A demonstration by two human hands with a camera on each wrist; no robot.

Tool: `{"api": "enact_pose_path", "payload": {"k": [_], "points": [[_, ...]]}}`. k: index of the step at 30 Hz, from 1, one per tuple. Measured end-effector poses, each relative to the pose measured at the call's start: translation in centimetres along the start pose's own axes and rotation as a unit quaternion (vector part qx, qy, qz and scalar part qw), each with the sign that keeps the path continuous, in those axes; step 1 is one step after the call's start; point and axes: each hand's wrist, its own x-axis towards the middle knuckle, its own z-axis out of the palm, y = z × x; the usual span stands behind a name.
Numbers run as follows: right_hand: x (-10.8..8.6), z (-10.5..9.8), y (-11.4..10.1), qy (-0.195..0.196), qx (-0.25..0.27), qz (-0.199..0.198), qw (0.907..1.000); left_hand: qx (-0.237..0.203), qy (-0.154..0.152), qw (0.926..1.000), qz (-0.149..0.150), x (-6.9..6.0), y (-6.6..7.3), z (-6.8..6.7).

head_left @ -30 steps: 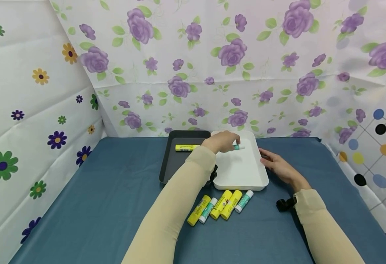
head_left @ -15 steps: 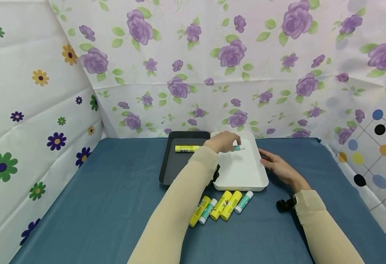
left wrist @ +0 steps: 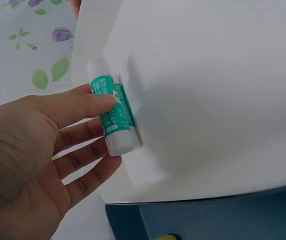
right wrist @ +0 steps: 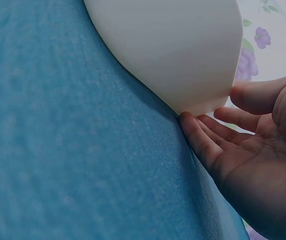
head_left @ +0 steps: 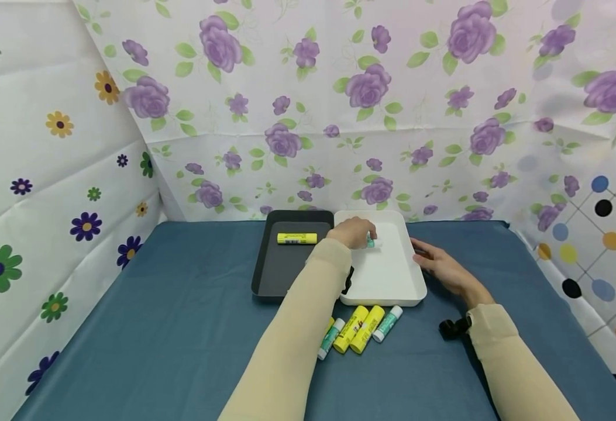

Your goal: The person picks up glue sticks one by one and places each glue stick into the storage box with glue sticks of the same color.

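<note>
In the white tray (head_left: pixel 392 275), my left hand (head_left: pixel 354 233) pinches a green glue stick (left wrist: pixel 109 112) with white ends, thumb on its label and fingers behind. A matching green glue stick (left wrist: pixel 125 107) shows right behind it, mostly hidden. My right hand (head_left: pixel 447 269) holds the tray's right side, thumb by the rim and fingertips at the bottom edge, as the right wrist view shows. A yellow glue stick (head_left: pixel 297 238) lies crosswise in the black tray (head_left: pixel 267 269) to the left.
In front of the trays lie two yellow glue sticks (head_left: pixel 351 330), (head_left: pixel 368 329) and two green ones, the left green glue stick (head_left: pixel 331 338) beside a yellow one mostly covered by my sleeve (head_left: pixel 292 345). A blue cloth (head_left: pixel 192 327) covers the table; a flowered sheet (head_left: pixel 286 117) hangs behind.
My left hand has moved slightly down and toward me in the tray with the green glue stick. Its sleeve has shifted right over the leftmost yellow stick. My right hand stays.
</note>
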Motion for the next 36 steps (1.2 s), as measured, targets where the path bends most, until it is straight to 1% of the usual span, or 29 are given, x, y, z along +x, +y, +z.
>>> {"api": "enact_pose_path", "payload": {"k": [3,6,7,11,18,22,27,31,36], "points": [[-0.1,0.0,-0.1,-0.003,0.001,-0.005,1.0000,0.008,0.001,0.9999,-0.006,0.2,0.0,0.5],[-0.2,0.1,0.0,-0.007,0.001,-0.010,0.9999,0.021,0.010,0.9997,-0.005,0.1,0.0,1.1],[-0.2,0.0,0.0,-0.007,-0.001,-0.011,0.9999,0.028,0.013,0.9995,-0.008,0.2,0.1,1.1],[-0.3,0.0,0.2,-0.003,0.003,-0.003,1.0000,0.056,0.025,0.9981,-0.010,0.5,0.2,1.7],[-0.1,0.0,0.4,0.006,0.001,0.003,1.0000,0.090,0.039,0.9951,-0.006,1.1,0.6,2.2],[0.0,0.0,0.3,0.007,-0.005,0.004,1.0000,0.112,0.048,0.9925,0.001,1.2,0.8,2.3],[0.1,0.1,0.3,0.007,-0.007,0.001,1.0000,0.116,0.062,0.9913,0.005,0.8,0.8,2.3],[0.2,0.1,0.3,0.006,-0.002,0.001,1.0000,0.109,0.072,0.9914,0.007,0.9,0.7,2.3],[0.0,0.0,0.1,0.003,0.000,0.003,1.0000,0.112,0.065,0.9915,0.010,1.2,0.6,2.1]]}}
